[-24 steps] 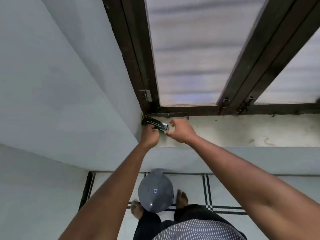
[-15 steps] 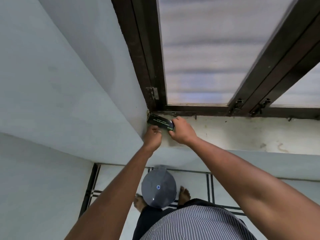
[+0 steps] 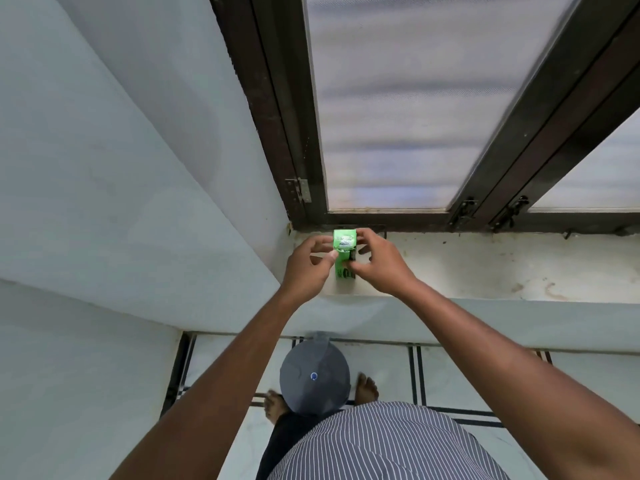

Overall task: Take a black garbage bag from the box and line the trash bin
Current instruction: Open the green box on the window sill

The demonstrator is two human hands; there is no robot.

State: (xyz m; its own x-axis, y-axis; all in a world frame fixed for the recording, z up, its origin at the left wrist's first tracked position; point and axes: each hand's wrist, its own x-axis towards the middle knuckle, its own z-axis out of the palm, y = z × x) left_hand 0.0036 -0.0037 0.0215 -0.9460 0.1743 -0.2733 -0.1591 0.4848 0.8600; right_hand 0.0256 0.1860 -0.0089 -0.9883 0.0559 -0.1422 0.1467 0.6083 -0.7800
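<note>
You hold the green box [image 3: 344, 253] at centre frame, just above the sill [image 3: 485, 268], end flap up. Your left hand [image 3: 306, 268] pinches its left edge to steady it; your right hand [image 3: 379, 266] curls round the other side, perhaps reaching inside, though that's hidden. The bin [image 3: 314, 375] stands low at your feet, lid on.

Glossy green card box [image 3: 344, 252], frosted glass pane [image 3: 415, 98] — stained, rough sill [image 3: 485, 265]
</note>
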